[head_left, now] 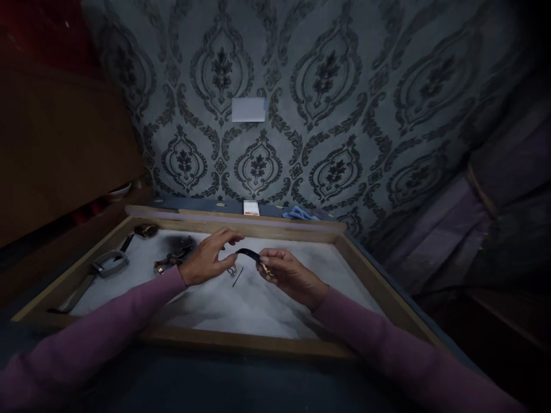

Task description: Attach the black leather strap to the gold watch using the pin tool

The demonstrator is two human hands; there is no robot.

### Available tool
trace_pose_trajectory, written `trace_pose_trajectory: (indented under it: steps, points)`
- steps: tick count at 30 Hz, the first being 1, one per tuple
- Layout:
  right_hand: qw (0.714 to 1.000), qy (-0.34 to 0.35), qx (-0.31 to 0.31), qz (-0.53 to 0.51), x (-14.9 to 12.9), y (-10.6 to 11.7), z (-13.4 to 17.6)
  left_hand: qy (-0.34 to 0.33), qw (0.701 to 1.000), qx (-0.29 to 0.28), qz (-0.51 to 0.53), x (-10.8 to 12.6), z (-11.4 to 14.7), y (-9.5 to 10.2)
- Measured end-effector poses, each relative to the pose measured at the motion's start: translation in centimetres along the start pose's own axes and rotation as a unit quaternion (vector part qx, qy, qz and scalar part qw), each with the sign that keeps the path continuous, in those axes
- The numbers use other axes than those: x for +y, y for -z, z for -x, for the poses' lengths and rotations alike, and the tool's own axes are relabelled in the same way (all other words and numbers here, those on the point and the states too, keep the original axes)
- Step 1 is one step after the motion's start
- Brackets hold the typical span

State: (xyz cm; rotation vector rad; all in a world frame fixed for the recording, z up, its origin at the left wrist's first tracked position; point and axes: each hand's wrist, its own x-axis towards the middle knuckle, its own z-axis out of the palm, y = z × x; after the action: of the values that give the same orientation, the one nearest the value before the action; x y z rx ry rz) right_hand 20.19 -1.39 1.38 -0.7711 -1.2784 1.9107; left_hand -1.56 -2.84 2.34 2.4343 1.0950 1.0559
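My right hand (290,275) is closed around one end of a black watch strap (248,253), with gold-coloured metal (266,268) showing at the fingertips. The strap arcs leftward toward my left hand (210,255), whose thumb and fingers are spread apart. Its thumb tip is close to the strap's free end; I cannot tell whether they touch. Beneath, on the white padding, lie a small gold-coloured piece (232,270) and a thin dark stick-like piece (237,277). Left of my left hand rests a dark-strapped wristwatch (160,267), partly hidden by the hand.
A shallow wooden tray (258,341) surrounds the white padding. A grey-strapped watch (109,263) and a brown-black item (145,230) lie at its left. Behind it are a small white box (251,207) and a blue cloth (301,213), before a patterned wall. A wooden cabinet (64,149) stands left.
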Motion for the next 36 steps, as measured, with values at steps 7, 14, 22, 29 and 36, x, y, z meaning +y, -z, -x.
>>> trace_pose_trajectory:
  steps: [7, 14, 22, 29, 36]
  points:
    - [1.0, 0.002, 0.005, -0.002, 0.2, 0.3, -0.2, 0.13, 0.985, -0.063, 0.096, 0.0, -0.2, -1.1]
    - [0.999, 0.029, -0.009, 0.032, 0.7, 0.4, -0.5, 0.205, 0.933, -0.048, 0.291, -0.3, -0.3, -1.9]
    - [0.997, 0.006, -0.047, 0.059, 1.6, 0.5, -0.6, 0.236, 0.882, -0.067, 0.403, -0.7, -0.2, -2.8]
    - [0.993, 0.031, -0.055, 0.1, 1.9, 0.6, -0.6, 0.244, 0.858, -0.054, 0.449, -1.1, -0.1, -2.6]
    - [0.985, 0.065, -0.03, 0.157, 1.7, 0.8, -0.6, 0.264, 0.827, -0.064, 0.492, -0.3, -0.2, -2.0]
